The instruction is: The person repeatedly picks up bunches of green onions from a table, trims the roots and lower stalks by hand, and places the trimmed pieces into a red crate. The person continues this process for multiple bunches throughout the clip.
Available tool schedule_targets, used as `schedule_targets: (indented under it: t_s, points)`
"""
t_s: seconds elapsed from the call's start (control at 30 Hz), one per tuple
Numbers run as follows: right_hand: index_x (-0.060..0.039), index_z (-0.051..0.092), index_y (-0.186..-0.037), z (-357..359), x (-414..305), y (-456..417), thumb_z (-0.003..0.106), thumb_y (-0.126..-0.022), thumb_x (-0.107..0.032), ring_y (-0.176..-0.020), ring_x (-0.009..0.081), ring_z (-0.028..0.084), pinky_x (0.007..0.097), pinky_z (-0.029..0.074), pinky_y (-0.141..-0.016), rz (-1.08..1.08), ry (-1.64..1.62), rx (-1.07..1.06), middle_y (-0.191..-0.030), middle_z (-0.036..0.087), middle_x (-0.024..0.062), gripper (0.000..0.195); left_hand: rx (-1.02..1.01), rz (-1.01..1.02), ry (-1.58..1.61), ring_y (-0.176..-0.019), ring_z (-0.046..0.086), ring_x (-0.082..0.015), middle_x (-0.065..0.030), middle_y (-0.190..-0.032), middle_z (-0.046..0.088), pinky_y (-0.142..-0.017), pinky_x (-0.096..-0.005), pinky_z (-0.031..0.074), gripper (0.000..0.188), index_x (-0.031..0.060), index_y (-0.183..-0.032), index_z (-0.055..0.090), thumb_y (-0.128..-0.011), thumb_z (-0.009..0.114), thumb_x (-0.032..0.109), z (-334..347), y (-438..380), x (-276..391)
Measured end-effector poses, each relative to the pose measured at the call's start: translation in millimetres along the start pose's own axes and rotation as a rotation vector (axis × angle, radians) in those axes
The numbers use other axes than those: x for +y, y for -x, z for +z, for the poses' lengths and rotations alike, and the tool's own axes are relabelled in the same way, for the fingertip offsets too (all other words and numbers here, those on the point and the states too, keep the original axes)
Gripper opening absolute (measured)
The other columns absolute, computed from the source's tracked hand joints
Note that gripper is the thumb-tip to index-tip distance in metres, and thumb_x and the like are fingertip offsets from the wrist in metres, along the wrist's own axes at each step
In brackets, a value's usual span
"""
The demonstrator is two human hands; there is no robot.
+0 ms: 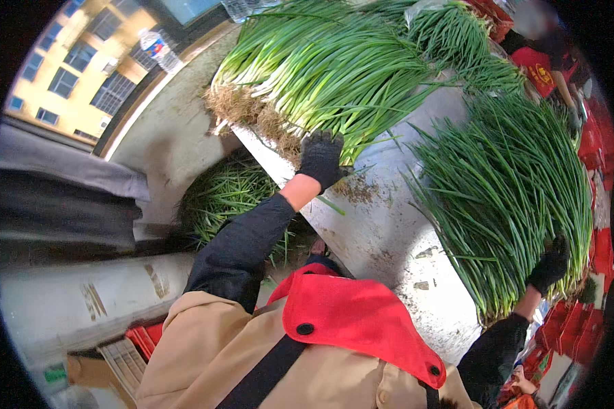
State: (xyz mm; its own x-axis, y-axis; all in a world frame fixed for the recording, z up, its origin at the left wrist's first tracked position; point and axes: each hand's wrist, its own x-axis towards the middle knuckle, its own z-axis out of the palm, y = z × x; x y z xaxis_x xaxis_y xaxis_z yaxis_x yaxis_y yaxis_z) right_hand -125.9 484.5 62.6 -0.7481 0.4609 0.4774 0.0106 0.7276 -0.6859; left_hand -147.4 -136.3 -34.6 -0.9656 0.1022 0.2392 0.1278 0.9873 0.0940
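My left hand (pixel 323 157), in a dark knitted glove, rests at the near end of a large pile of green onions (pixel 332 66), beside their roots and white stems. Whether its fingers grip any stalks cannot be told. On the right, my gloved right hand (pixel 550 266) lies against a second heap of darker green onions (pixel 501 189), its fingers partly hidden among the leaves. Both heaps lie on a pale metal table (pixel 368 230) strewn with soil and leaf scraps between them.
Trimmed green leaves (pixel 230 194) fill a space below the table's left edge. Plastic bottles (pixel 159 50) stand by the window. Another person (pixel 542 66) in a red apron is at the upper right, near red crates (pixel 573 330). Dark cloth (pixel 61 199) hangs at left.
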Motion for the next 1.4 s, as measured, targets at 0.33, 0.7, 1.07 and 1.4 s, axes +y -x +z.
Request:
schedule_targets:
  t_s: [0.33,0.7,1.07,1.4]
  points:
    - [-0.0061,0.060,-0.111,186,-204,243,0.062,-0.081,-0.004,-0.078,0.0161,0.064,0.0273,0.051,-0.064,-0.048,-0.045,-0.826,-0.099,0.065,0.0103,0.031,-0.188,0.210,0.075,-0.071,0.064,-0.0314,-0.0152,-0.082,0.066,-0.061,-0.0423,0.048,0.030,0.0066,-0.107,0.057,-0.078,0.052,0.015,46,-55,-34]
    - [-0.0054,0.062,-0.105,266,-240,258,0.064,-0.078,-0.015,-0.076,0.0280,0.065,0.0355,0.051,-0.070,-0.038,0.000,-0.990,-0.093,0.066,0.0153,0.029,-0.567,-0.166,0.797,-0.070,0.054,-0.0273,-0.0129,-0.077,0.058,-0.061,-0.0363,0.043,0.025,0.0071,-0.090,0.060,-0.075,0.067,0.025,-101,33,-220]
    - [-0.0049,0.063,-0.098,313,-246,268,0.061,-0.076,-0.020,-0.085,0.0365,0.060,0.0425,0.049,-0.076,-0.198,0.022,-1.079,-0.091,0.063,0.0191,0.027,-0.017,0.217,0.355,-0.107,0.052,-0.0336,-0.0174,-0.119,0.054,-0.091,-0.0418,0.042,0.050,0.0074,-0.116,0.055,-0.072,0.069,0.026,-66,-2,-158]
    - [-0.0068,0.060,-0.101,275,-219,286,0.061,-0.078,-0.022,-0.082,0.0341,0.062,0.0409,0.050,-0.073,-0.159,0.067,-1.064,-0.093,0.064,0.0167,0.028,-0.021,0.232,0.118,-0.100,0.053,-0.0353,-0.0152,-0.111,0.057,-0.085,-0.0481,0.040,0.028,0.0105,-0.103,0.060,-0.077,0.058,0.019,41,-94,-91]
